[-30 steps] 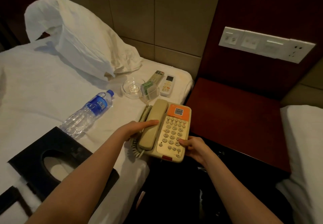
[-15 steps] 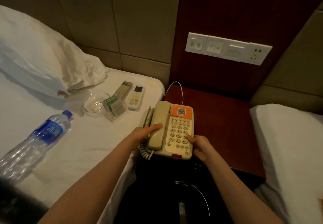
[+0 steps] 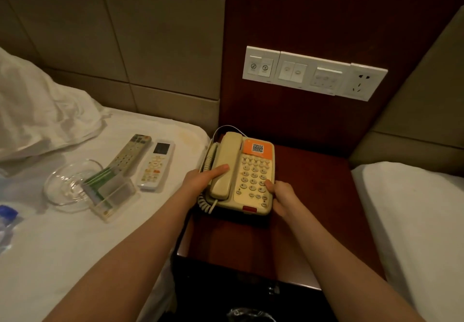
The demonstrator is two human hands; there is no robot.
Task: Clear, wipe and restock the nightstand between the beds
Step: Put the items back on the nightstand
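A beige desk telephone with an orange label and a coiled cord sits on the left part of the dark red nightstand. My left hand grips its left side, thumb across the handset. My right hand holds its front right corner, thumb on the keypad. On the left bed lie two remotes: a grey one and a white one, a glass ashtray, a clear acrylic holder with green cards, and a water bottle at the frame's edge.
A white switch and socket panel is on the wooden wall above the nightstand. A crumpled pillow lies at the head of the left bed. The right bed borders the nightstand. A dark bin is below, between my arms.
Both hands carried the telephone from the left bed's edge rightward and farther back onto the nightstand. The view turned right, so the bottle slid to the left edge.
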